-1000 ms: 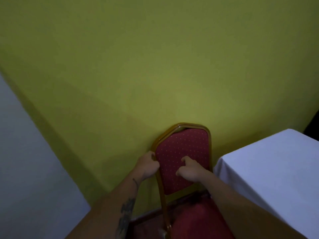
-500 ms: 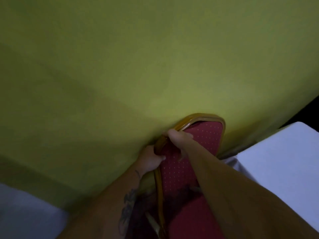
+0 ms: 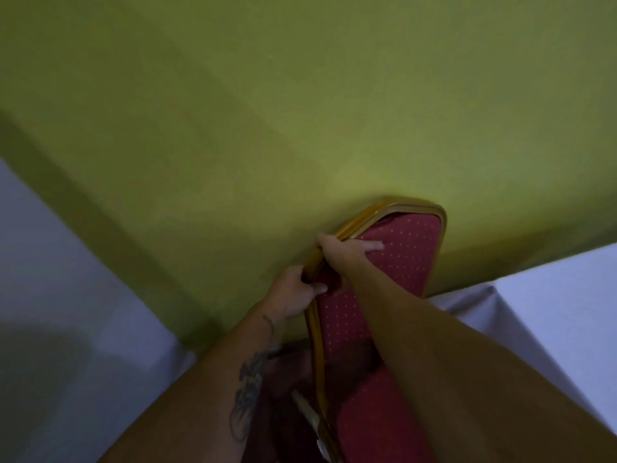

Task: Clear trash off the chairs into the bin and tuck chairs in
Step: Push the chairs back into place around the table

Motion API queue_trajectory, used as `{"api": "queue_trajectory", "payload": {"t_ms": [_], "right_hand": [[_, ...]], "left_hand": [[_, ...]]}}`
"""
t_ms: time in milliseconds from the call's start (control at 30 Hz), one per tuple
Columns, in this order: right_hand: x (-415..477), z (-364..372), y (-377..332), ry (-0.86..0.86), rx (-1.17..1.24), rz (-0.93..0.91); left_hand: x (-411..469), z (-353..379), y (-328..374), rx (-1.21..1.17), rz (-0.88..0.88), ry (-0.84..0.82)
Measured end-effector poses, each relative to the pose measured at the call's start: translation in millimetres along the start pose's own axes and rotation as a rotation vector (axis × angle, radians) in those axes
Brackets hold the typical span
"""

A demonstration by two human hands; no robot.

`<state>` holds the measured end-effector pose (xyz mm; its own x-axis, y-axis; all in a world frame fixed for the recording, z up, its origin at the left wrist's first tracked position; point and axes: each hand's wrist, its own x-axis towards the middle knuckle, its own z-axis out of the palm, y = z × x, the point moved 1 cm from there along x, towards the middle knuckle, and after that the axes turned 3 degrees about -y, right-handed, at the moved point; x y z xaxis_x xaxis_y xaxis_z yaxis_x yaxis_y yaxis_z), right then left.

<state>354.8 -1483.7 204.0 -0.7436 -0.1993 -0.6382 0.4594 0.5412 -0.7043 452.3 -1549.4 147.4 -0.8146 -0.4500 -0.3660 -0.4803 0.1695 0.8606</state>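
Chair [image 3: 397,262], red dotted upholstery in a golden-brown frame, seen from above and behind; it occupies the lower centre to centre right of the frame, its backrest rising from the bottom edge toward a rounded top rail at centre right. Nearest the camera, at the bottom edge, the red padded seat [image 3: 377,416] lies right of the frame's left upright, and a pale, narrow object [image 3: 305,409] shows just left of that upright; what it is cannot be told. Two bare forearms enter from the bottom edge, the left one bearing a dark tattoo [image 3: 248,392]. The left hand [image 3: 293,292], at centre frame, is clenched around the left upright of the backrest frame, thumb on the near side and fingers wrapped behind. Slightly farther, the right hand [image 3: 344,252] crosses over the backrest and grips the same left edge higher up, near the corner of the top rail, with its fingers spread flat on the red fabric. A white-clothed counter [image 3: 547,315] fills the lower right of the frame, its near corner just beside the backrest's right edge. A second white surface [image 3: 53,315] fills the lower left, well apart from the chair. Beyond everything, a yellow-green wall [image 3: 267,111] covers the upper half of the frame, directly behind the top rail.
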Motion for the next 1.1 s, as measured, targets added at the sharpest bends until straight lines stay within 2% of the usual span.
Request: {"api": "queue_trajectory", "payload": {"t_ms": [167, 333, 433, 600, 667, 733, 800, 867, 933, 1033, 1100], "right_hand": [[-47.2, 26.6, 34.2, -0.108, -0.145, -0.075], [-96.1, 54.0, 70.0, -0.21, -0.284, -0.141], [-126.3, 60.4, 94.1, -0.306, -0.341, -0.184], [-164.2, 61.4, 131.5, -0.432, -0.473, -0.226], [-171.2, 56.1, 142.7, -0.468, -0.518, -0.245], [-179.3, 47.0, 154.5, -0.498, -0.557, -0.255], [-188.1, 36.4, 167.4, -0.522, -0.585, -0.248], [-202.4, 18.9, 183.8, -0.527, -0.582, -0.245], [-220.3, 11.3, 200.0, -0.51, -0.547, -0.249], [-250.0, 10.3, 227.9, -0.343, -0.508, -0.296], [-264.5, 7.7, 242.7, -0.247, -0.539, -0.301]], "left_hand": [[-63.8, -8.9, -34.8, -0.158, -0.091, 0.141], [-139.7, -4.0, -59.5, -0.151, -0.114, 0.354], [-191.6, 2.8, -69.3, -0.078, -0.144, 0.4], [-255.6, 14.4, -87.5, -0.09, -0.21, 0.338], [-272.7, 13.0, -96.4, -0.226, -0.236, 0.186], [-290.4, 6.8, -105.1, -0.32, -0.288, -0.04], [-304.3, -4.4, -111.2, -0.342, -0.363, -0.145], [-315.6, -11.6, -103.0, -0.283, -0.364, -0.118], [-314.1, -23.1, -86.1, -0.223, -0.327, 0.008], [-299.0, -36.8, -44.6, -0.29, -0.269, 0.171], [-285.2, -35.2, -12.9, -0.26, -0.22, 0.126]]}}
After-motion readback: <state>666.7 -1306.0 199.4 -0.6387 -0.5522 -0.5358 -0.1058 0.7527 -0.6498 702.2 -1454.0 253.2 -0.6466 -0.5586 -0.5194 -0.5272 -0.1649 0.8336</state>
